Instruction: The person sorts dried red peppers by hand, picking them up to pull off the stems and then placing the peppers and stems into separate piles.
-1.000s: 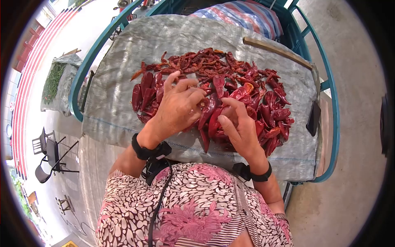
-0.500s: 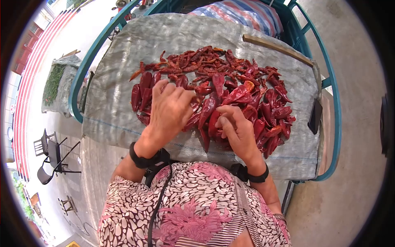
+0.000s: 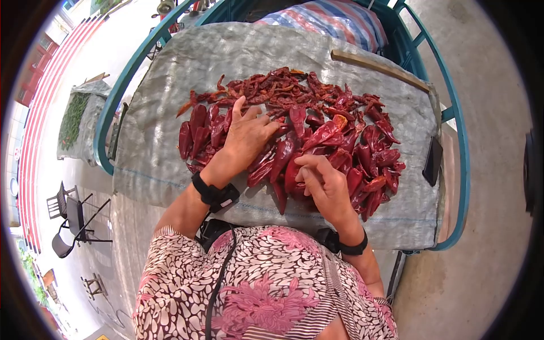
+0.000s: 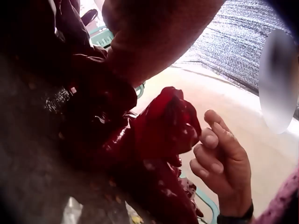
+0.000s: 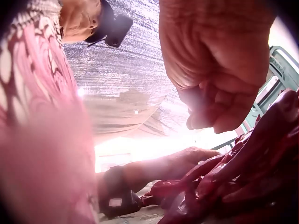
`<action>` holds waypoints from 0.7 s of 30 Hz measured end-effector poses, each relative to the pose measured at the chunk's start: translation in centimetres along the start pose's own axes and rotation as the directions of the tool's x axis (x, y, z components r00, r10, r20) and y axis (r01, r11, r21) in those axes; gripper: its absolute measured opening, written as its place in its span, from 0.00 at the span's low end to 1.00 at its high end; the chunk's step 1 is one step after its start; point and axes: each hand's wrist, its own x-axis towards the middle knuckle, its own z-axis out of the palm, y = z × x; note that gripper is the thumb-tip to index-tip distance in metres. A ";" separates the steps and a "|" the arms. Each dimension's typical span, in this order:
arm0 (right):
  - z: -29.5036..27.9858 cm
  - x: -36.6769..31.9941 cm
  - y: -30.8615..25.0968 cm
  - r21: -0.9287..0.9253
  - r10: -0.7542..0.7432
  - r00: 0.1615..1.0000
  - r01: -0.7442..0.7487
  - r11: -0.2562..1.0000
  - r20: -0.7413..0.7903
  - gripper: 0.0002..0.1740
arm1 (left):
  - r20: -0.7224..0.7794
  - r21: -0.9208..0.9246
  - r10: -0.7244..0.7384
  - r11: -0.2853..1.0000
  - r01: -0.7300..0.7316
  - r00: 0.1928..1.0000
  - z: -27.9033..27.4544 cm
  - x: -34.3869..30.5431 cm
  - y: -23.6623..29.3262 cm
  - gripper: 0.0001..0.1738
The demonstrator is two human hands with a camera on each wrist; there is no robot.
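A heap of glossy red chili peppers [image 3: 368,153] lies on a grey woven sheet [image 3: 153,113], with smaller, shrivelled dried chilies [image 3: 272,88] in a band behind it. My left hand [image 3: 246,136] reaches over the left part of the heap, index finger stretched forward and the other fingertips among the peppers. Close to the front of the pile hovers my right hand [image 3: 326,184], its fingers loosely bent. From the left wrist, that right hand [image 4: 226,163] shows nothing between its fingers, beside a large red pepper [image 4: 166,123]. My left hand [image 5: 182,161] also shows low in the right wrist view.
Teal metal rails [image 3: 456,147] enclose the sheet on both sides. A wooden stick [image 3: 379,69] lies at the back right, a black phone [image 3: 432,161] at the right edge. Behind is a striped bag [image 3: 340,22]; folding chairs [image 3: 79,218] stand on the left floor.
My left hand first drew left and back, then shifted right with its index finger extended. My right hand's fingers have bent in and it has moved slightly left.
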 end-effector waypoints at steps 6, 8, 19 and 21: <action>-0.1 0.1 0.3 -0.017 0.010 0.999 -0.011 1.000 -0.034 0.12 | -0.065 -0.130 -0.038 0.991 0.029 0.997 -4.0 -0.6 0.5 0.11; 0.0 0.2 0.3 -0.044 -0.004 1.000 0.003 0.999 -0.024 0.12 | -0.096 -0.092 -0.030 0.996 0.021 0.995 -5.5 -1.0 0.2 0.11; 0.3 -0.1 0.3 -0.079 -0.007 1.000 0.006 0.997 -0.010 0.11 | -0.249 0.029 -0.244 0.965 0.259 0.937 -7.4 -1.7 -1.6 0.12; 0.4 -0.1 0.3 -0.083 0.001 1.000 -0.001 0.997 -0.007 0.11 | -0.206 -0.020 -0.215 0.976 0.216 0.954 -6.7 -1.0 -0.7 0.13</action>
